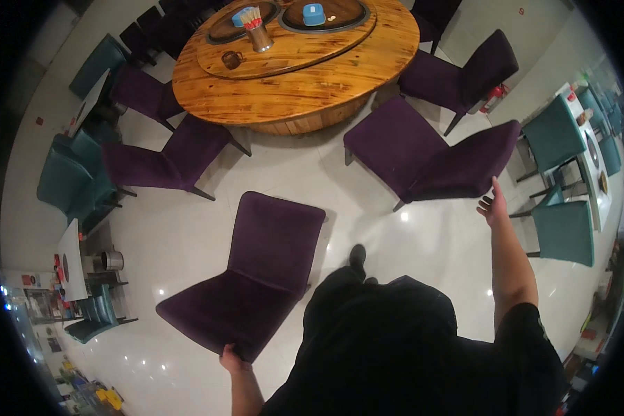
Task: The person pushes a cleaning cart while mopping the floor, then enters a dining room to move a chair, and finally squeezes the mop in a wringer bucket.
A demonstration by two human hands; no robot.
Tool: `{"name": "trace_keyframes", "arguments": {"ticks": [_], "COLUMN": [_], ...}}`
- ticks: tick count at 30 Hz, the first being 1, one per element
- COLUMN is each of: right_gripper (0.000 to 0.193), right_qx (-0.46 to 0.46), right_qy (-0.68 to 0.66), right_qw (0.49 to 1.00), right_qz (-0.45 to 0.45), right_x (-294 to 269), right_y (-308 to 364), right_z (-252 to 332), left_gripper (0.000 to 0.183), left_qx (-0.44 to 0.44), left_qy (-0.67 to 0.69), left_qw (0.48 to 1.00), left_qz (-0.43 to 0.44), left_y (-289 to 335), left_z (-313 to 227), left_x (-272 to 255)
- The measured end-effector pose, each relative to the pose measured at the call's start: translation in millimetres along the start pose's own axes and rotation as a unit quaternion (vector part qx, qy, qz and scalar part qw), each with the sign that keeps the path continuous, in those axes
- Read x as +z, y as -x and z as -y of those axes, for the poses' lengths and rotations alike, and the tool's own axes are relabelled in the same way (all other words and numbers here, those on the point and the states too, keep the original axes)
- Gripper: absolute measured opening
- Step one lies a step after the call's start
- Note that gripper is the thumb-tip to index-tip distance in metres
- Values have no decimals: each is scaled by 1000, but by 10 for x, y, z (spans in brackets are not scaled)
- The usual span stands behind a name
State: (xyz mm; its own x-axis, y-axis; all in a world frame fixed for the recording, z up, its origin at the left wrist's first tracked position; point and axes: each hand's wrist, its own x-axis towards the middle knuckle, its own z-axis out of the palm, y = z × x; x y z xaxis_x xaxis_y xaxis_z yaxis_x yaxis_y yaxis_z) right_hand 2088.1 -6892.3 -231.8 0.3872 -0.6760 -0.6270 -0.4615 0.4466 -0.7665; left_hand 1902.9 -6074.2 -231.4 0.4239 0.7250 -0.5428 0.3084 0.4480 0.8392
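My left hand (234, 359) grips the top of the backrest of a purple upholstered chair (274, 236), its fingertips over the edge. That chair stands at an angle on the floor to my left, its seat facing the table. On the other side, my right hand (492, 206) is stretched out with its fingers apart, holding nothing. It is right beside the backrest of a second purple chair (399, 142); whether the fingertip touches the edge I cannot tell. This second chair stands close to the round wooden table (270, 97).
More purple chairs (201, 152) stand round the table. On the table are a metal holder of chopsticks (258, 38), a brown mug (231, 59) and a blue box (313, 14). Teal chairs (565, 232) and a white table (595, 166) line the right; a pot (112, 261) is at left.
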Motion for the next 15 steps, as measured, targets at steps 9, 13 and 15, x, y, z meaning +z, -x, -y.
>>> {"name": "trace_keyframes", "arguments": {"ticks": [9, 13, 15], "right_gripper": [45, 37, 35], "right_qx": [12, -13, -9], "right_qy": [-239, -208, -169], "right_qw": [968, 972, 979], "right_qz": [78, 111, 111], "right_x": [662, 792, 913], "right_y": [-362, -281, -293], "right_z": [229, 119, 119], "left_gripper": [49, 38, 23], "left_qx": [117, 121, 150], "left_qy": [22, -12, -33], "left_qw": [993, 992, 988], "left_qz": [14, 17, -22], "left_y": [593, 166, -118], "left_z": [174, -181, -366], "left_x": [2461, 3345, 3718]}}
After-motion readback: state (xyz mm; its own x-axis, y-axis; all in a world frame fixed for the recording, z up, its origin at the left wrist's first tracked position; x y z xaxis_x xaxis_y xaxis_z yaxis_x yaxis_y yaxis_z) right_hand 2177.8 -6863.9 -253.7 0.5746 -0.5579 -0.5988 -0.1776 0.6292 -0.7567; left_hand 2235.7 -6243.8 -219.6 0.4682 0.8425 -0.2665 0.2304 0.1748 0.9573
